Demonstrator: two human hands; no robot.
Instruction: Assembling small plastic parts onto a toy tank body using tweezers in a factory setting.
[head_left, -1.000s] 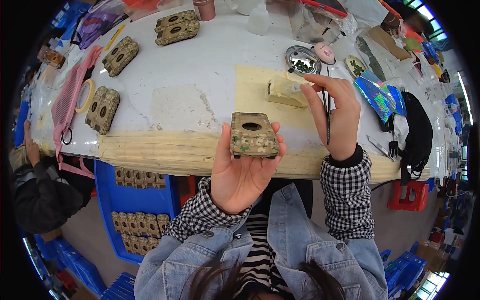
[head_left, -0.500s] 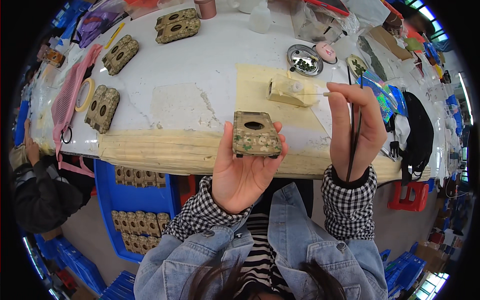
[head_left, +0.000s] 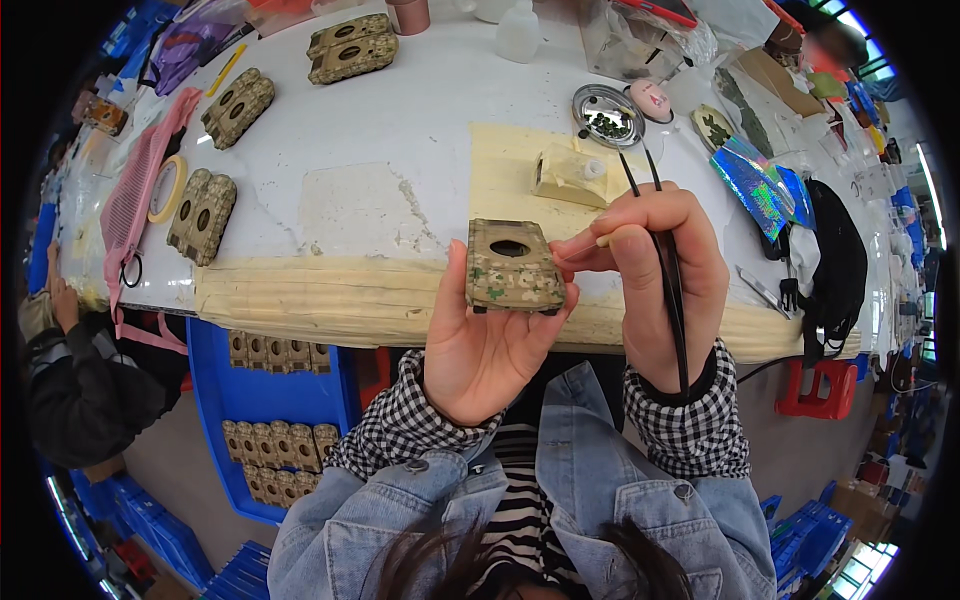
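My left hand [head_left: 478,365] holds up a camouflage-painted hull part [head_left: 515,287], like a toy tank's, with an oval hole in its top. Its fingers are closed around the sides and underside. My right hand [head_left: 690,285] pinches a thin pale stick [head_left: 603,241] whose tip reaches the hull's right edge; whether it touches is too small to tell. Black tweezers [head_left: 668,265] are tucked in the same hand, their points apart and facing away from me. Just beyond stands a tape-covered block [head_left: 560,178] with a small translucent bottle [head_left: 592,168] in it.
Small green pieces lie in a round metal dish [head_left: 582,105]. Finished-looking camouflage hulls [head_left: 202,215] stand in pairs on the table's left. Below the tape-wrapped table edge [head_left: 300,300], a blue tray [head_left: 215,400] holds several more. A red stool [head_left: 815,390] is at the right.
My right hand has moved left and nearer, bringing the stick from beside the small bottle to the hull's right edge. The tweezers have tilted. My left hand stays nearly still.
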